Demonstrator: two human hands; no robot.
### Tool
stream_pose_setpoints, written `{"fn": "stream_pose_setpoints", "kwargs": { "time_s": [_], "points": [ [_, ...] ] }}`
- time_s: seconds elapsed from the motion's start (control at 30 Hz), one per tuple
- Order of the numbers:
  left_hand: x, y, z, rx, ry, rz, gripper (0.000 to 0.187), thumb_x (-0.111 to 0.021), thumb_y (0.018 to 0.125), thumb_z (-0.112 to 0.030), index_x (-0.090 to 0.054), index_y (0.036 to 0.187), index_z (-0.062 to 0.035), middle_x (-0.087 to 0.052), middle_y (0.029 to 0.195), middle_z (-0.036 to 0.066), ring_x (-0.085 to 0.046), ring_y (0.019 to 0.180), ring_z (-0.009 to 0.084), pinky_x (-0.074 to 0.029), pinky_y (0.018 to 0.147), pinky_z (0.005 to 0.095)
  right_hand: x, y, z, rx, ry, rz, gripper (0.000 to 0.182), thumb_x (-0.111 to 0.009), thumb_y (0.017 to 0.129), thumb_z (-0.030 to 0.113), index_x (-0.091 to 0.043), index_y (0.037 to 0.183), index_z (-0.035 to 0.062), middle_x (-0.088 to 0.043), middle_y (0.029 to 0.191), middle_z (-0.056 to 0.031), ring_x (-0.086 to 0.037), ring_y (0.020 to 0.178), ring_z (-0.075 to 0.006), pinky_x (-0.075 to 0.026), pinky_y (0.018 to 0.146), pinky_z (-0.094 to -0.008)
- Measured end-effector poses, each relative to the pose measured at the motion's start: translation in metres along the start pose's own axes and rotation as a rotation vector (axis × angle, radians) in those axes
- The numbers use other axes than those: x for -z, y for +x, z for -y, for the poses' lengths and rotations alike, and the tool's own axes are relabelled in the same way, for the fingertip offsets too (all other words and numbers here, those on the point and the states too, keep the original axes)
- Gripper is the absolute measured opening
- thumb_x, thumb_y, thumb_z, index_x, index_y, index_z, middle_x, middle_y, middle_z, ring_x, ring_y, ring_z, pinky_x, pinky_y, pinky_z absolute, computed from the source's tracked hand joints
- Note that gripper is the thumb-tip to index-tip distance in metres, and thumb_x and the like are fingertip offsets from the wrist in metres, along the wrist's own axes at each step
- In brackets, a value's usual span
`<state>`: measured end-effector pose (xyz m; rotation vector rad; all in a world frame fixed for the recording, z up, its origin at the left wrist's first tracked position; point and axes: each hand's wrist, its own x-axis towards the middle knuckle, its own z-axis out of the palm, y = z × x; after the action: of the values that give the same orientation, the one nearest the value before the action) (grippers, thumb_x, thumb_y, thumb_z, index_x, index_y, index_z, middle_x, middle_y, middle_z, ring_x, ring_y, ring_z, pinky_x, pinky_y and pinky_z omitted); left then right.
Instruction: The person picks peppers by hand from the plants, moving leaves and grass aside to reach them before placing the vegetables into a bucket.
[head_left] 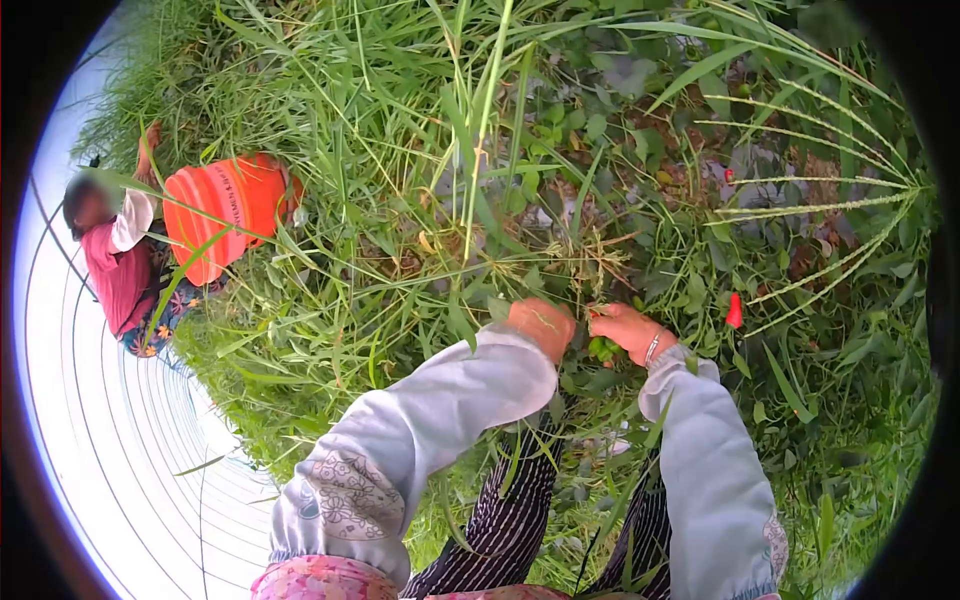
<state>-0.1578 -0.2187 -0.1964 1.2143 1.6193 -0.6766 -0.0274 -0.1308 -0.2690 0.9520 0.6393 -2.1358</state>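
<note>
My left hand (543, 325) reaches into the low plants, its back toward me; its fingers are curled out of sight among the leaves. Close beside it is my right hand (628, 330), with a bracelet at the wrist and its fingers bent together at a plant stem. Small green peppers (604, 348) show under the curled fingers of that hand, apparently held there. Off to the right, a red pepper (735, 310) stands out among the leaves. Pale sleeves cover both my forearms.
Tall grass (400, 150) crowds the left and front. Grass seed heads (820, 205) arch in from the right. A person (120, 260) sits at the far left beside an orange-red bucket (225, 215) with printed lettering. Another small red fruit (728, 175) shows farther up.
</note>
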Motion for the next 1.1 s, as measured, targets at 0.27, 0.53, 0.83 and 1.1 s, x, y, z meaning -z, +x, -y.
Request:
{"fn": "stream_pose_setpoints", "kwargs": {
  "time_s": [0.27, 0.53, 0.83, 1.1],
  "points": [
    [-0.008, -0.007, 0.036, 0.122, -0.469, -0.44, 0.023, -0.057, 0.076, -0.02, -0.055, 0.094, -0.0079, -0.062, 0.077, 0.015, -0.061, 0.072, 0.0338, -0.05, 0.066, 0.0408, 0.0, 0.006, -0.004, 0.021, -0.03, 0.002, 0.023, -0.058, 0.077, 0.018, -0.063, 0.096, 0.0049, -0.062, 0.083, -0.0012, -0.053, 0.077, -0.0116, -0.041, 0.069, -0.0258],
    [-0.004, -0.01, 0.087, 0.537, -1.41, 0.06, 0.034, -0.058, 0.077, -0.025, -0.056, 0.103, -0.0032, -0.063, 0.083, 0.017, -0.063, 0.076, 0.0285, -0.05, 0.077, 0.0373, 0.004, 0.009, -0.009, -0.041, 0.0, -0.022, 0.028, -0.059, 0.076, 0.021, -0.061, 0.101, 0.0069, -0.057, 0.081, 0.0014, -0.052, 0.076, -0.0109, -0.046, 0.05, -0.0294],
    [0.027, -0.023, 0.1, 0.325, -0.994, 0.23, 0.032, -0.054, 0.079, -0.021, -0.061, 0.107, -0.0075, -0.064, 0.074, 0.012, -0.064, 0.063, 0.0184, -0.051, 0.061, 0.0295, 0.0, 0.007, -0.006, -0.026, -0.042, 0.037, 0.029, -0.059, 0.078, 0.026, -0.061, 0.103, 0.0119, -0.057, 0.085, 0.0024, -0.052, 0.075, -0.0097, -0.046, 0.046, -0.028],
    [0.014, -0.024, 0.11, -0.142, -0.37, -0.051, 0.027, -0.049, 0.079, -0.004, -0.064, 0.1, -0.0123, -0.065, 0.095, 0.009, -0.062, 0.086, 0.0273, -0.05, 0.076, 0.0328, 0.005, 0.012, -0.01, 0.063, -0.247, 0.049, 0.033, -0.043, 0.082, 0.027, -0.057, 0.095, -0.0001, -0.057, 0.089, -0.0091, -0.057, 0.07, -0.0191, -0.053, 0.048, -0.0335]
  ]
}}
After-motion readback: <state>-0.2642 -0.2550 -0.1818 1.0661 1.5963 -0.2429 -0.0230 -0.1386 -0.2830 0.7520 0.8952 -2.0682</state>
